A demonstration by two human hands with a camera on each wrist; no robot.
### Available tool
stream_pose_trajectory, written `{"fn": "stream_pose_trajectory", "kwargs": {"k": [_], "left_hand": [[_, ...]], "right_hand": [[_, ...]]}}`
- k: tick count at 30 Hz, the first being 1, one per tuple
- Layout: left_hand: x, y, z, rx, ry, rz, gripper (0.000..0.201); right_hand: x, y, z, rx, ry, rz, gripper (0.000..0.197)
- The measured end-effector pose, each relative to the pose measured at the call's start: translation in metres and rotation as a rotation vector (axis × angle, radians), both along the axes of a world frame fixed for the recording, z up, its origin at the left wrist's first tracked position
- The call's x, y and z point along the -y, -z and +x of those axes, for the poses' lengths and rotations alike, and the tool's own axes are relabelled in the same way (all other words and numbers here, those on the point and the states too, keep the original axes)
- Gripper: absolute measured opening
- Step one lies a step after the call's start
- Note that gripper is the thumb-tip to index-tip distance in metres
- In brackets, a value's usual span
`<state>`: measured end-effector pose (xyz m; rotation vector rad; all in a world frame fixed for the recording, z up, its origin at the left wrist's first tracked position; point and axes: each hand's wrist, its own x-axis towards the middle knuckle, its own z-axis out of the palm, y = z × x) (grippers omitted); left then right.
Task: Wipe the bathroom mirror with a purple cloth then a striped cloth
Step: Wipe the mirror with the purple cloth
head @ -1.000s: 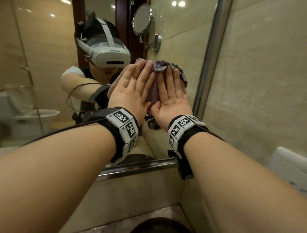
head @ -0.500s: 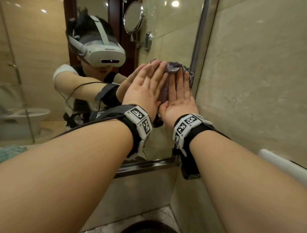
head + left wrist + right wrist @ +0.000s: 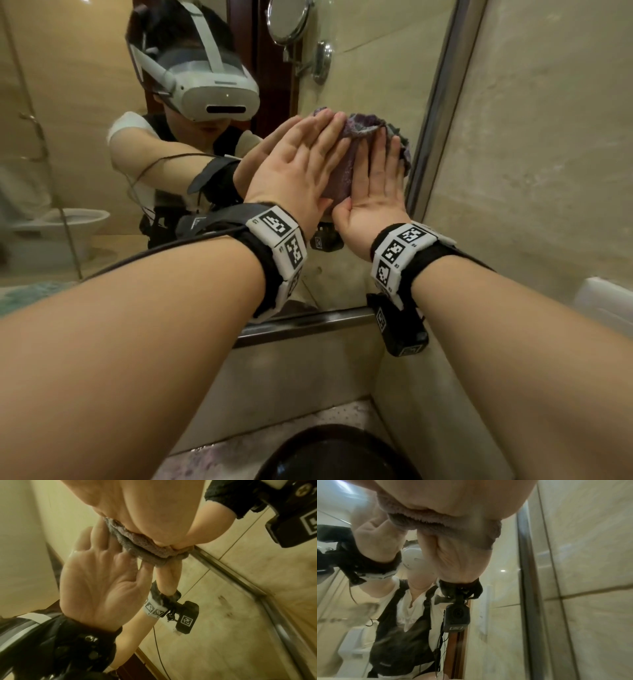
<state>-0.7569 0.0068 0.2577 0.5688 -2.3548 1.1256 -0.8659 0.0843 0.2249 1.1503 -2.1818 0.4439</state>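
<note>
Purple cloth near mirror edge, apparently touching

Round magnifying mirror on a chrome arm, far, upper centre. Toilet reflected at far left. Beige stone wall tiles on the right. White fixture at right edge. Dark round basin near, bottom centre, on speckled counter.

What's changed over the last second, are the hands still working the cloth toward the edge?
Yes. Both hands, left hand and right hand, slid the purple cloth rightward along the mirror to near its metal frame. Unchanged: flat palms pressing the cloth, nothing released.
</note>
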Motion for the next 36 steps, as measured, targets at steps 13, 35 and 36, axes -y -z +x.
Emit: {"fn": "stream_pose_trajectory", "kwargs": {"k": [13,35,36], "left_hand": [[0.059,0.023,0.095,0.020,-0.106,0.004,0.072],[0.123,0.052,0.213,0.029,-0.205,0.112,0.070],[0.122,0.053,0.212,0.026,-0.214,0.115,0.070]], "right_hand": [[0.066,0.026,0.069,-0.253,-0.207,-0.124,0.080],[0.147,0.063,0.192,-0.233,-0.260,-0.187,0.077],[0.146,0.064,0.192,-0.235,-0.261,-0.188,0.077]]}}
